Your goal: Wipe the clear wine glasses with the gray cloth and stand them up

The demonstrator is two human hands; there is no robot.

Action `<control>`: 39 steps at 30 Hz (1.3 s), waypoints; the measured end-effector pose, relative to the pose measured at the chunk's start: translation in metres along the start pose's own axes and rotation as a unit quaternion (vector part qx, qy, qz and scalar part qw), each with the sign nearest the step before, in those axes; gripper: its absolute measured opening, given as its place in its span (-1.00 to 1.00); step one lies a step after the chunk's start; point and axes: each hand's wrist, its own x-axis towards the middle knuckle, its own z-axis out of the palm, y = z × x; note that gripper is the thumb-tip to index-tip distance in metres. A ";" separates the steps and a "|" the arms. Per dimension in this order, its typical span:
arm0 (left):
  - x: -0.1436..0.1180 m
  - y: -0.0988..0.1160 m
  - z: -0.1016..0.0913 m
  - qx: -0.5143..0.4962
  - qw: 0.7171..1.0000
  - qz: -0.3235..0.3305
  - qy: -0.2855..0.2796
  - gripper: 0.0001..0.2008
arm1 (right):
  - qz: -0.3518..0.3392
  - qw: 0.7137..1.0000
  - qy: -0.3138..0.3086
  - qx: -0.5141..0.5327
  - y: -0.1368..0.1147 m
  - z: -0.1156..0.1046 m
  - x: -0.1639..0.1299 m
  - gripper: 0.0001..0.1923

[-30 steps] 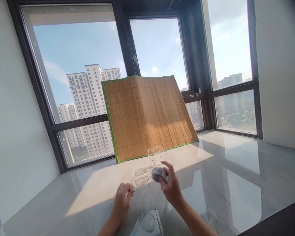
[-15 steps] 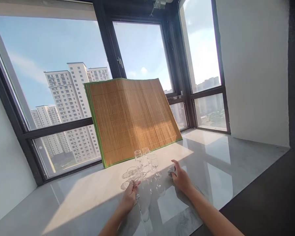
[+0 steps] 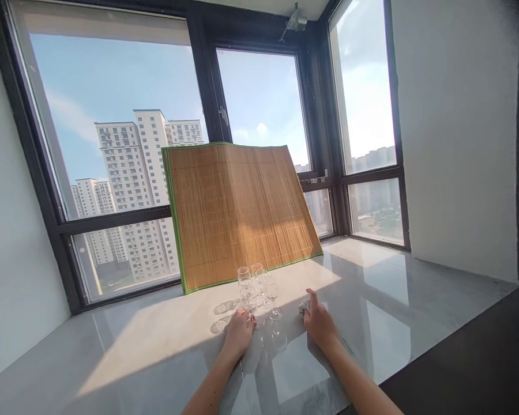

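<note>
Left hand (image 3: 239, 334) sits on the grey marble counter (image 3: 393, 311), fingers curled around the base and lower stem of a clear wine glass (image 3: 247, 300) standing upright. The grip looks closed on the stem, though the fingertips are hidden behind the hand. That glass is the nearest one in a tight cluster of stemmed glasses: two (image 3: 251, 274) stand further back toward the window, and one (image 3: 271, 295) is just to the right, all upright and close together. Whether any of them touch, I cannot tell.

Right hand (image 3: 318, 323) lies flat-ish on the counter to the right of the cluster, fingers loosely bent over a small crumpled grey cloth (image 3: 303, 304) that pokes out under the fingertips. It presses the cloth down rather than clenching it. The hand is clear of the glasses.

Behind the glasses, a bamboo mat (image 3: 237, 210) with green edging leans tilted against the window frame (image 3: 112, 220), its bottom edge on the counter. Sunlight falls across the counter on the left, with glass shadows in it.
</note>
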 end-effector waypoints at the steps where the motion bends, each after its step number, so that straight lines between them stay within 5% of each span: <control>1: -0.003 0.002 -0.002 0.041 0.999 -0.011 0.005 -0.70 | -0.003 1.000 0.001 -0.005 -0.001 0.000 -0.001 -0.47; 6: -0.027 -0.005 -0.023 0.177 0.983 -0.050 0.022 -0.53 | -0.012 1.000 0.004 -0.010 0.000 0.002 -0.003 -0.45; 13: -0.084 0.004 -0.047 0.053 0.997 -0.003 0.058 -0.78 | -0.040 0.993 0.066 -0.088 -0.008 0.004 -0.009 -0.26; 18: -0.107 0.037 -0.027 0.074 0.993 0.090 0.037 -0.77 | -0.077 0.990 -0.043 -0.114 -0.018 -0.003 -0.011 -0.34; 21: -0.108 0.042 -0.018 0.083 0.989 0.117 0.019 -0.79 | -0.076 0.991 -0.093 -0.061 -0.020 -0.008 -0.011 -0.40; 28: -0.098 0.038 -0.022 0.104 0.992 0.054 0.043 -0.77 | -0.078 0.992 -0.074 -0.065 -0.020 -0.009 -0.013 -0.51; 34: -0.093 0.050 -0.025 0.111 0.993 0.043 0.008 -0.81 | -0.116 0.990 -0.026 -0.075 -0.021 -0.006 -0.021 -0.24; 39: -0.085 0.046 -0.019 0.131 0.991 0.032 -0.018 -0.53 | -0.097 0.985 -0.115 -0.085 -0.020 -0.011 -0.024 -0.18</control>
